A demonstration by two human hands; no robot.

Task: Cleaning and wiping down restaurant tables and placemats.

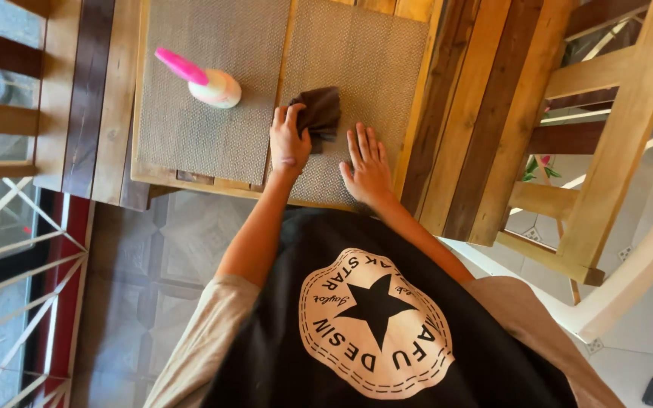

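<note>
pink-handled brush (204, 81), wooden chair (606, 151) — tiled floor (160, 257)

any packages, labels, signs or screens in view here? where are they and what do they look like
Shirt emblem: the only printed mark, on the front of the person's black shirt, low in the picture; a rounded cream badge with a black star at its centre and lettering around the rim.
No packages, signs or screens in view.
</note>
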